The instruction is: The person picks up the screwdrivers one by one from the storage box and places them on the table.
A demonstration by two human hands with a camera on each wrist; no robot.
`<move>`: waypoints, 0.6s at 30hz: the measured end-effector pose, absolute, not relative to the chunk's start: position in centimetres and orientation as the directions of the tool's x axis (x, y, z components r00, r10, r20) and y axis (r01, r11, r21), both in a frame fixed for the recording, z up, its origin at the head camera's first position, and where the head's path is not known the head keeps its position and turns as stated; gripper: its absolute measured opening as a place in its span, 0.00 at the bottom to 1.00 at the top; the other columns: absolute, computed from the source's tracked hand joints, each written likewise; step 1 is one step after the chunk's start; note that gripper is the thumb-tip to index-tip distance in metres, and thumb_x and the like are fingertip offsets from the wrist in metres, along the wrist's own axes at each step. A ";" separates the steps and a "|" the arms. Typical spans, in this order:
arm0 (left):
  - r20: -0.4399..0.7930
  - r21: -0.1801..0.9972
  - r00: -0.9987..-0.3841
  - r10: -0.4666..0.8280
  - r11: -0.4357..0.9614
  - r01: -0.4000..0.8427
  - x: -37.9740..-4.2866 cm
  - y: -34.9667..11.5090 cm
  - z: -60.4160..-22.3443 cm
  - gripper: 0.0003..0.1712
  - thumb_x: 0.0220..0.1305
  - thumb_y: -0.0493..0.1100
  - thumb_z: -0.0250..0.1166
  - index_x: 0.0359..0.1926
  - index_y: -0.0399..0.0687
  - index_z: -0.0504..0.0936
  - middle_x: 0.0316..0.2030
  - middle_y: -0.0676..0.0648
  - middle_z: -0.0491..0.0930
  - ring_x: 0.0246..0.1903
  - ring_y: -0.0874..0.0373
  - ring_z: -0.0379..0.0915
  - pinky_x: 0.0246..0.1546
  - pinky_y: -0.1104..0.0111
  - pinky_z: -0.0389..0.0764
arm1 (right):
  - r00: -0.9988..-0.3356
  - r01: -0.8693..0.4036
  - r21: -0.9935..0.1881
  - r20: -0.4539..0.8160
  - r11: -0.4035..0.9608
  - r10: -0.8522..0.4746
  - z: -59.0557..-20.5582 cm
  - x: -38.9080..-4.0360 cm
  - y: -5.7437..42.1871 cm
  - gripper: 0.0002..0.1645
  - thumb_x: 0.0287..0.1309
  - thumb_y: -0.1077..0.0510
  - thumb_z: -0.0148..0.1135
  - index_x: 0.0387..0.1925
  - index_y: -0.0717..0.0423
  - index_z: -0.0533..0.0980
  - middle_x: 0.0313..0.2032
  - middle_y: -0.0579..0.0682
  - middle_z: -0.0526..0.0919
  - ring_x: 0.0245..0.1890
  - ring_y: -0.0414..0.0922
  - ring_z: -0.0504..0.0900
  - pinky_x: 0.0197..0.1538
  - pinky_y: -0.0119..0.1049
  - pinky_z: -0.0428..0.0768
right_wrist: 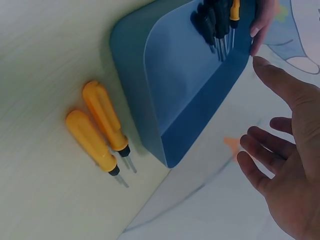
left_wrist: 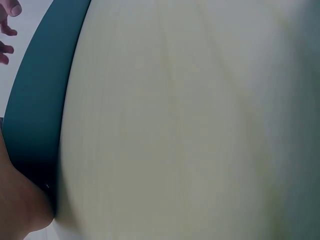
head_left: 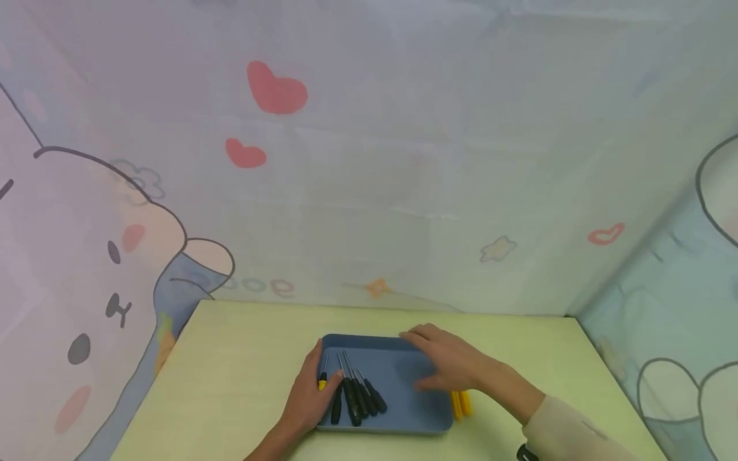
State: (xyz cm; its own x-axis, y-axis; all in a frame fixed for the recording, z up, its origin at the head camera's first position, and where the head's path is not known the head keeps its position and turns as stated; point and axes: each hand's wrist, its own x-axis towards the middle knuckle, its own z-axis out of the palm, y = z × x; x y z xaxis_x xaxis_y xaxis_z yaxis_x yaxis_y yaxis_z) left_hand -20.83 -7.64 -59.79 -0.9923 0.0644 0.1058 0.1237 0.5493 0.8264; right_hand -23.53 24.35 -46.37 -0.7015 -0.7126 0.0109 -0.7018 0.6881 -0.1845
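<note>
A blue-grey tray [head_left: 403, 390] lies on the table. Along its left side, my left hand [head_left: 308, 394] grips the wall, thumb over the rim and fingers outside. Inside, several dark-handled screwdrivers [head_left: 360, 397] lie toward the left, and a screwdriver with a yellow band [head_left: 323, 384] sits near my left thumb. Over the tray's back right part, my right hand [head_left: 446, 355] is held with fingers spread and nothing in it; the right wrist view shows the relaxed fingers [right_wrist: 267, 152]. Two yellow-handled screwdrivers [right_wrist: 100, 127] lie side by side just outside the tray's right wall.
The pale yellow table [head_left: 242, 365] extends around the tray. A printed cloth [head_left: 375, 160] with hearts and cartoon figures hangs behind and at both sides. In the left wrist view, the tray's outer wall [left_wrist: 40, 95] rises beside the tabletop.
</note>
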 end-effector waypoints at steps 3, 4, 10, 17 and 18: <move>0.119 0.820 -0.990 0.071 0.555 0.138 -20.9 -7.8 -59.9 0.49 0.78 0.58 0.62 0.86 0.48 0.48 0.82 0.39 0.54 0.79 0.36 0.54 0.72 0.37 0.63 | -0.694 -0.711 -0.171 0.014 0.682 -0.720 -46.4 -23.7 23.6 0.56 0.55 0.40 0.82 0.79 0.53 0.65 0.71 0.53 0.72 0.69 0.53 0.74 0.67 0.53 0.77; 0.123 0.818 -0.990 0.074 0.557 0.143 -20.9 -7.8 -60.0 0.49 0.78 0.59 0.62 0.86 0.48 0.48 0.82 0.39 0.54 0.79 0.36 0.54 0.72 0.37 0.63 | -0.692 -0.713 -0.170 0.014 0.680 -0.722 -46.4 -23.7 23.4 0.56 0.55 0.40 0.82 0.79 0.53 0.66 0.71 0.54 0.73 0.69 0.53 0.74 0.67 0.53 0.77; 0.131 0.816 -0.989 0.071 0.559 0.148 -21.0 -7.8 -60.3 0.49 0.78 0.59 0.62 0.86 0.47 0.48 0.82 0.39 0.54 0.79 0.36 0.54 0.72 0.37 0.63 | -0.684 -0.720 -0.155 -0.005 0.677 -0.729 -47.0 -23.7 22.1 0.55 0.57 0.40 0.81 0.78 0.55 0.66 0.70 0.54 0.73 0.69 0.52 0.74 0.68 0.52 0.77; 0.141 0.814 -0.987 0.075 0.559 0.159 -20.9 -7.9 -59.8 0.49 0.78 0.57 0.62 0.86 0.46 0.48 0.82 0.37 0.54 0.79 0.35 0.53 0.72 0.36 0.63 | -0.674 -0.729 -0.137 -0.025 0.671 -0.738 -47.4 -23.7 21.2 0.54 0.56 0.39 0.81 0.78 0.53 0.68 0.70 0.53 0.73 0.67 0.51 0.75 0.67 0.50 0.77; 0.145 0.812 -0.987 0.074 0.561 0.162 -20.8 -7.9 -59.9 0.49 0.78 0.58 0.62 0.86 0.46 0.48 0.82 0.37 0.54 0.79 0.35 0.54 0.72 0.36 0.63 | -0.673 -0.730 -0.135 -0.028 0.670 -0.739 -47.5 -23.6 21.1 0.54 0.57 0.39 0.81 0.78 0.53 0.68 0.70 0.53 0.73 0.68 0.51 0.75 0.67 0.50 0.77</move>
